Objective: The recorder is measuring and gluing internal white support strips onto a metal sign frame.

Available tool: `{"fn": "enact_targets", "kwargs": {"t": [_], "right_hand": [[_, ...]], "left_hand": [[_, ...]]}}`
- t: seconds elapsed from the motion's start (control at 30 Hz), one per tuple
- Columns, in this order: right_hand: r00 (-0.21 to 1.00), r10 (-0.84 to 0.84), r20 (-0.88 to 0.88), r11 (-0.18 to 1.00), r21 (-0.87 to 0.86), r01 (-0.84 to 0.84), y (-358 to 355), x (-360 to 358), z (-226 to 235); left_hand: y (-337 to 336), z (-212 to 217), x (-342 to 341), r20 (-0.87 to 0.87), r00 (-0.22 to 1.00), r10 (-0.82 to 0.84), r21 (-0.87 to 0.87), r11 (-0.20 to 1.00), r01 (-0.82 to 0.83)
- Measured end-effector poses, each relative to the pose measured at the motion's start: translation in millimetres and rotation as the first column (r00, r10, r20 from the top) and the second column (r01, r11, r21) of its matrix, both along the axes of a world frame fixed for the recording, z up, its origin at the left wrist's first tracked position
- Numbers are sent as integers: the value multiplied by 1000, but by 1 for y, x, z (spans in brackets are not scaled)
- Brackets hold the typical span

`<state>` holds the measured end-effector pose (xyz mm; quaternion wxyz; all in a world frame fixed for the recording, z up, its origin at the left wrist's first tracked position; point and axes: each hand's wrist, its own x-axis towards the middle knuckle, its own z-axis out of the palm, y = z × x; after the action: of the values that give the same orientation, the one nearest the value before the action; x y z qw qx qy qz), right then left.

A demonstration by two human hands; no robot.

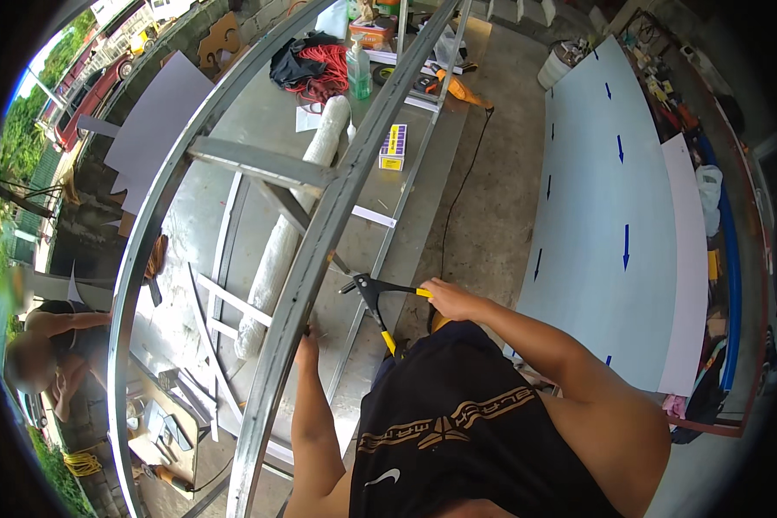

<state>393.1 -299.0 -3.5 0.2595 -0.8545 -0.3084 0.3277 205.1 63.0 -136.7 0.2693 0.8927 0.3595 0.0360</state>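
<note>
"Where's the hand riveter (369,293)?"
"Beside the metal frame (281,345); my right grip (451,300) pinches 1 yellow handle (424,293)."
"And the left grip (306,347)?"
"At the frame's edge; I can't tell whether it's pinching."

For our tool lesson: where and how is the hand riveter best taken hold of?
Take the hand riveter by its free yellow grip, probably from the black shirt side: that handle splays toward it, the right hand holds the other, and the head lies toward the metal frame.

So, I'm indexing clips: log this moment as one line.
right hand: grips hand riveter by one yellow handle | riveter handles: spread | left hand: at metal frame
</note>
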Motion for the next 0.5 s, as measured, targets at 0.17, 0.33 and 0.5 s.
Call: {"fn": "enact_targets", "kwargs": {"t": [0.17, 0.33, 0.5], "right_hand": [[985, -170, 38, 972, 168, 162, -73, 4, -23], [898, -390, -205, 910, 66, 410, -128, 35, -31], [860, -455, -230, 867, 104, 487, -185, 81, -56]], "left_hand": [[-22, 17, -25, -116, 992, 44, 17, 999, -42], [-108, 68, -4, 69, 996, 48, -3, 999, -48], [-188, 101, 79, 143, 989, 20, -60, 998, -12]]}}
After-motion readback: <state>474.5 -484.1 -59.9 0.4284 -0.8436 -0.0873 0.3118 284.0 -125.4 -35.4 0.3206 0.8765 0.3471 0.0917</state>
